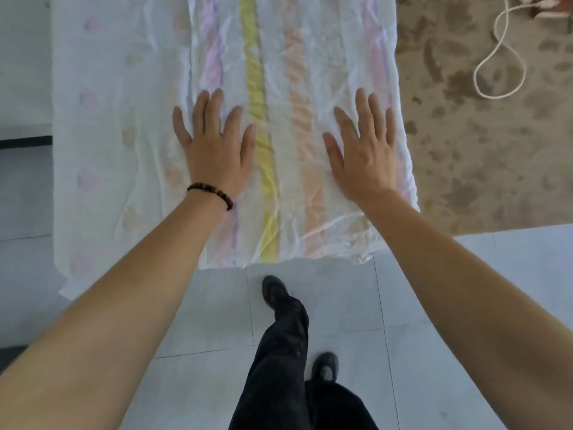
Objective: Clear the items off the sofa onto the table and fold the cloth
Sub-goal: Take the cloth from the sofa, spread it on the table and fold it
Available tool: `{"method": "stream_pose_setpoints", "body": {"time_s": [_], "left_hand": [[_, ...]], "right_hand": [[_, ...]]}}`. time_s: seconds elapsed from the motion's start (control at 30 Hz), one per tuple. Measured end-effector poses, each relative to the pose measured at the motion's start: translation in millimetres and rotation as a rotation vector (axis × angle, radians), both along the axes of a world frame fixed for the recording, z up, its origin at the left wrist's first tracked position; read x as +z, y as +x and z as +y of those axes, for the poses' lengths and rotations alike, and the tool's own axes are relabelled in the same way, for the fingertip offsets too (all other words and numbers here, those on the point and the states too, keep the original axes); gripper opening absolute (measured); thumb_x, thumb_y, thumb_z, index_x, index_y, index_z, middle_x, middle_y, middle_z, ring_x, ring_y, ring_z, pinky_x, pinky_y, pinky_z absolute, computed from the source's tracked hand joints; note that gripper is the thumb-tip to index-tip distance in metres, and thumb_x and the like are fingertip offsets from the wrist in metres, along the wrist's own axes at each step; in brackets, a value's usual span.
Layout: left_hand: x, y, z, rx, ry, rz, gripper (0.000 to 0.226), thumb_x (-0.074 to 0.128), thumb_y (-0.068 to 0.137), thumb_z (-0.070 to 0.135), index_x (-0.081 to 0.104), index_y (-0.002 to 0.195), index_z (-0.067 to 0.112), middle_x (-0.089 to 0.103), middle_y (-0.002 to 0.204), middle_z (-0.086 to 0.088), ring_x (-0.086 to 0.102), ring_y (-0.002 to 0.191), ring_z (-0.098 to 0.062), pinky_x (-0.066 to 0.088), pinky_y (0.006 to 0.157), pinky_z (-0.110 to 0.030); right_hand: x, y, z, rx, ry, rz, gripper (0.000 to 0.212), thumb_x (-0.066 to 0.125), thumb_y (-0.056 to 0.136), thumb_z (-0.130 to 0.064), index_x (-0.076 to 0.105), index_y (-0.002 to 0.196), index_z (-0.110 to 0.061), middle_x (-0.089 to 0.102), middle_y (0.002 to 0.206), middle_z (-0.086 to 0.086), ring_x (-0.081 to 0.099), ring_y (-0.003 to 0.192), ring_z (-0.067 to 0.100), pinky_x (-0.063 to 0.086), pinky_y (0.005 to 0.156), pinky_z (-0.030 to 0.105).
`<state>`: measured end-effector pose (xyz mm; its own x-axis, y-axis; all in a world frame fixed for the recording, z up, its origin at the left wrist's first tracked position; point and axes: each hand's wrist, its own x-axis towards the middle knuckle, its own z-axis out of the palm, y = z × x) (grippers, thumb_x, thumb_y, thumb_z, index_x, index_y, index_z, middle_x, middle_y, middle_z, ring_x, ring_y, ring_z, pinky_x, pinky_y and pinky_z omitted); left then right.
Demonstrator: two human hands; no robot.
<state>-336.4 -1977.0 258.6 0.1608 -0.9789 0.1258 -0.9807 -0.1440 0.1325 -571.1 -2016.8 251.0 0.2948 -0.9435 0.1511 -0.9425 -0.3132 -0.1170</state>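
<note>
Across the brown mottled surface point(480, 150), likely the sofa seat, a thin white cloth with pastel purple, yellow and orange stripes point(279, 57) lies spread flat. Its near edge reaches the front lip above the pale tiled floor point(341, 305). The striped part looks doubled over the plainer left part, so one fold seems made. The flat palms probably serve to smooth the layers and pin them before the next fold.

The left hand point(217, 150), with a dark beaded bracelet point(210, 192) at the wrist, rests palm down beside the yellow stripe, fingers straight and spread, gripping nothing. The right hand point(366, 153) lies likewise near the cloth's right edge, pressing rather than pinching. A white cable point(499, 54) loops well apart.
</note>
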Motion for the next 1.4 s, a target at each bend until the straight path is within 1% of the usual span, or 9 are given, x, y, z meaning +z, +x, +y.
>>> {"method": "stream_pose_setpoints", "body": {"time_s": [0.37, 0.67, 0.8, 0.9, 0.97, 1.03, 1.13, 1.23, 1.4], "left_hand": [[-48.5, -63.0, 204.6, -0.017, 0.13, -0.03, 0.069, 0.027, 0.101, 0.057, 0.012, 0.156, 0.019, 0.006, 0.162, -0.019, 0.003, 0.15, -0.034, 0.003, 0.116, -0.062], [-79.6, -85.0, 260.6, 0.243, 0.084, 0.568, 0.069, 0.054, 0.094, 0.038, 0.025, 0.151, 0.01, 0.014, 0.16, -0.018, 0.015, 0.148, -0.03, 0.02, 0.117, -0.04], [-98.0, -76.3, 244.1, 0.595, 0.204, 1.075, 0.078, 0.06, 0.092, 0.032, 0.016, 0.153, 0.013, 0.02, 0.16, -0.003, 0.025, 0.145, -0.017, 0.026, 0.118, -0.039], [-105.9, -60.3, 214.7, 0.761, 0.008, 1.168, 0.072, 0.066, 0.088, 0.032, 0.028, 0.147, 0.015, 0.038, 0.148, 0.002, 0.04, 0.133, -0.012, 0.034, 0.109, -0.024], [-110.3, -50.4, 199.9, 0.777, -0.064, 1.019, 0.026, 0.065, 0.089, 0.029, 0.052, 0.108, 0.016, 0.056, 0.098, 0.01, 0.052, 0.089, -0.001, 0.041, 0.081, -0.014], [-115.5, -44.7, 192.4, 0.761, -0.059, 0.898, 0.021, 0.061, 0.091, 0.024, 0.046, 0.078, 0.017, 0.044, 0.07, 0.009, 0.044, 0.064, -0.005, 0.038, 0.064, -0.017], [-117.3, -45.2, 195.6, 0.712, -0.014, 0.839, 0.024, 0.059, 0.092, 0.022, 0.044, 0.076, 0.012, 0.04, 0.064, 0.006, 0.043, 0.062, -0.014, 0.039, 0.062, -0.024], [-106.8, -46.4, 207.1, 0.701, -0.007, 0.817, 0.024, 0.058, 0.092, 0.022, 0.043, 0.075, 0.014, 0.04, 0.063, 0.006, 0.042, 0.06, -0.012, 0.039, 0.063, -0.026], [-48.7, -42.8, 225.7, 0.703, -0.156, 0.886, 0.017, 0.053, 0.095, 0.023, 0.055, 0.108, 0.013, 0.059, 0.091, 0.008, 0.056, 0.086, -0.009, 0.044, 0.071, -0.011]], "right_hand": [[-43.5, -66.7, 162.2, -0.191, 0.114, -0.101, 0.082, 0.03, 0.097, -0.069, 0.012, 0.159, -0.019, 0.0, 0.163, 0.024, -0.003, 0.151, 0.042, -0.006, 0.12, 0.057], [-59.4, -80.7, 196.7, -0.511, 0.346, -0.795, 0.112, 0.067, 0.077, -0.019, -0.011, 0.157, -0.019, -0.003, 0.163, 0.0, 0.012, 0.15, 0.016, 0.021, 0.121, 0.039], [-77.2, -75.4, 188.7, -0.525, 0.401, -0.893, 0.116, 0.064, 0.079, -0.006, -0.023, 0.154, -0.026, 0.019, 0.157, -0.001, 0.046, 0.129, 0.005, 0.04, 0.074, -0.005], [-86.1, -73.3, 188.9, -0.575, 0.284, -0.903, 0.1, 0.056, 0.086, -0.015, -0.016, 0.155, -0.029, 0.049, 0.141, -0.002, 0.062, 0.106, 0.006, 0.044, 0.07, 0.001], [-93.4, -78.0, 192.2, -0.607, 0.229, -0.887, 0.087, 0.052, 0.091, -0.018, -0.006, 0.157, -0.025, 0.059, 0.111, -0.007, 0.06, 0.086, 0.002, 0.046, 0.071, 0.007], [-98.8, -85.9, 193.9, -0.682, 0.256, -0.874, 0.069, 0.052, 0.095, -0.021, 0.016, 0.154, -0.023, 0.052, 0.09, -0.014, 0.056, 0.082, 0.001, 0.046, 0.076, 0.01], [-104.6, -98.5, 192.1, -0.724, 0.324, -0.786, 0.018, 0.052, 0.095, -0.028, 0.047, 0.106, -0.015, 0.052, 0.091, -0.003, 0.055, 0.09, 0.022, 0.051, 0.087, 0.043], [-89.0, -96.9, 189.2, -0.681, 0.326, -0.746, 0.02, 0.056, 0.094, -0.027, 0.043, 0.099, -0.013, 0.049, 0.097, 0.002, 0.049, 0.088, 0.021, 0.048, 0.087, 0.047], [-36.5, -76.2, 198.8, -0.655, 0.268, -0.681, 0.075, 0.057, 0.096, -0.031, 0.014, 0.156, -0.017, 0.024, 0.155, 0.008, 0.033, 0.14, 0.022, 0.033, 0.112, 0.035]]}}
